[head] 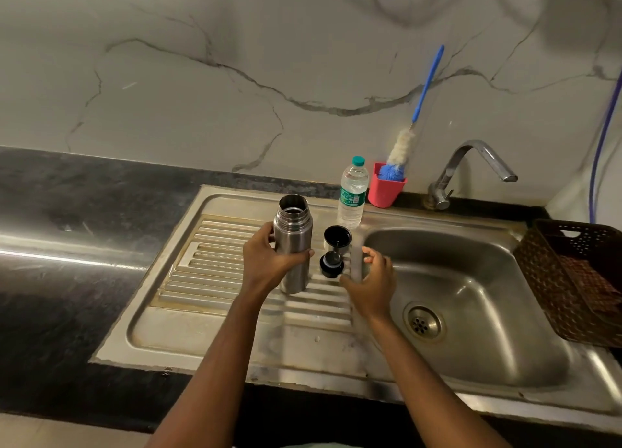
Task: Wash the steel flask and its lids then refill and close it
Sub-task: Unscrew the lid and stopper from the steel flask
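Your left hand (266, 257) is wrapped around the middle of the tall cylindrical brushed-steel flask (292, 242), thumb on the near side and fingers curled behind it. The flask stands upright on the ribbed steel draining board (215, 269) of the sink unit, with its threaded mouth open and uncovered.

Your right hand (372, 284) hovers just right of the flask's lids, above the ridge between the draining board and the steel sink basin (471, 279). Its fingers are loosely curled and partly spread. This hand is motion-blurred, so whether it grips anything you cannot tell from here (a pale streak beside the fingers is too smeared to identify).

Two lids lie on the draining board between your hands. The round cup-shaped lid with a black lining (337, 238) sits mouth-up, just right of the flask's shoulder. The small black stopper lid (331, 264) lies directly in front of it, close to your right fingertips.

Behind the lids, a clear plastic water bottle with a teal cap (352, 193) stands upright at the back edge of the sink. Just beside it is a red plastic holder (385, 188), holding a long bottle brush with a blue handle and white-and-blue bristles (404, 144) that leans against the marble-patterned wall. The curved chrome tap (468, 171) rises further right, its spout over the basin. A dark brown woven plastic basket (572, 279) rests on the basin's right rim.
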